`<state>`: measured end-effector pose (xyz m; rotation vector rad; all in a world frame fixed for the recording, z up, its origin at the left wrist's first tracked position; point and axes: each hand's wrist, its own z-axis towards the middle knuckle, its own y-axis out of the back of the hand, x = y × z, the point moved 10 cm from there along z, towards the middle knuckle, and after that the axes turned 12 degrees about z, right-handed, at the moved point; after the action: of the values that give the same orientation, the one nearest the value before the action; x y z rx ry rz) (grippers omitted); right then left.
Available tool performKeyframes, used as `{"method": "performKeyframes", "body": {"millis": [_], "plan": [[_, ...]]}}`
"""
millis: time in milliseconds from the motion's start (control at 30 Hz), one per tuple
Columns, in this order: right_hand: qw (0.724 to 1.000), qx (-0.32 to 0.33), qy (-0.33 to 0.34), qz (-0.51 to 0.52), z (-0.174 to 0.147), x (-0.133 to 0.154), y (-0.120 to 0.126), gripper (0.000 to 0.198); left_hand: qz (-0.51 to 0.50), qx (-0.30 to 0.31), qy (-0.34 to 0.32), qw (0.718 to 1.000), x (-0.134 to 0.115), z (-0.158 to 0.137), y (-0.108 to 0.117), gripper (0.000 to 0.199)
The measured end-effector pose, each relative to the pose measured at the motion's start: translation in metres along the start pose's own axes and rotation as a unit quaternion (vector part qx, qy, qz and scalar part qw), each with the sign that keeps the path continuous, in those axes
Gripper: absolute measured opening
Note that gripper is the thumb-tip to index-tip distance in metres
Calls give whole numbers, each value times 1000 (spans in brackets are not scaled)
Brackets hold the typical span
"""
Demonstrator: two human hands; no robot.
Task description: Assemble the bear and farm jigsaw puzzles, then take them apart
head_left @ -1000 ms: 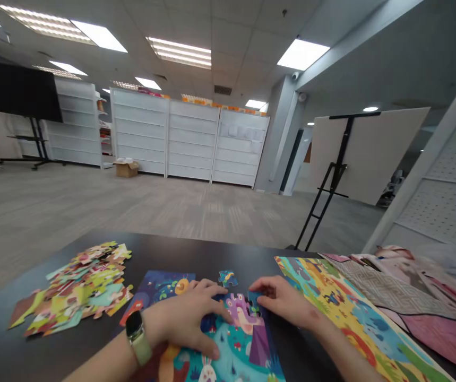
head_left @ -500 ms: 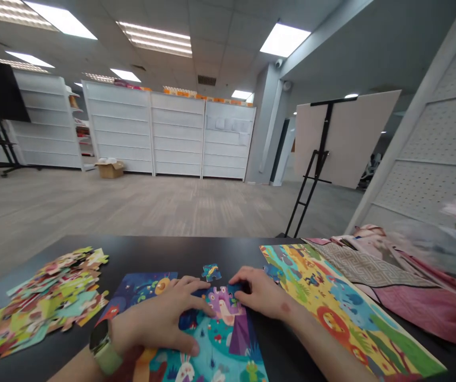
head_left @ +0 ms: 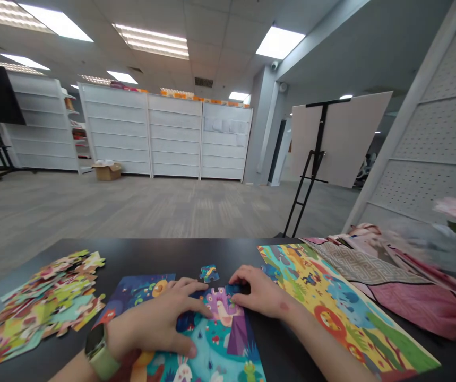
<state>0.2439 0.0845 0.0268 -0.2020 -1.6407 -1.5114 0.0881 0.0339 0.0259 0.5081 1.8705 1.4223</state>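
Note:
A partly assembled jigsaw puzzle (head_left: 207, 350) with a blue and purple scene lies on the table in front of me. My left hand (head_left: 160, 324) rests on it, fingers spread, with a green-strapped watch (head_left: 102, 353) at the wrist. At the puzzle's upper right corner, my right hand (head_left: 260, 293) pinches a small dark blue puzzle piece (head_left: 233, 289) against the purple part. Its fingertips partly cover that piece. Just beyond the puzzle's upper edge sits a loose blue and yellow piece (head_left: 209, 273). Another blue piece (head_left: 269, 272) lies behind my right hand.
A heap of puzzle pieces (head_left: 48, 305) covers the table's left side. On the right lies a yellow animal puzzle (head_left: 331, 302), with a pink patterned bag (head_left: 414, 302) beyond it. Across the floor stand white shelves (head_left: 175, 138), a cardboard box (head_left: 107, 171) and an easel (head_left: 311, 164).
The view has shifted slightly. Both hands stay in nearly the same places on the puzzle, and the right fingertips remain at the corner piece.

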Motion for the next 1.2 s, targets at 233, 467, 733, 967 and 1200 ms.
{"method": "performKeyframes", "body": {"millis": [233,467,733,967,1200], "plan": [[1000,-6,-17,1,-3,1,-2,25,-1,-18,-14,1000,1,-1,0,62],[994,-34,-38,100,4,-15,-3,33,6,-15,-15,1000,0,-1,0,62],[936,-10,-73,344,7,-28,-4,25,10,-10,-9,1000,0,-2,-1,63],[978,-148,-89,118,8,-56,57,36,7,-11,-10,1000,1,-3,0,62],[983,-73,-169,-9,-20,-81,92,15,0,-19,-19,1000,-1,-3,2,61]]}}
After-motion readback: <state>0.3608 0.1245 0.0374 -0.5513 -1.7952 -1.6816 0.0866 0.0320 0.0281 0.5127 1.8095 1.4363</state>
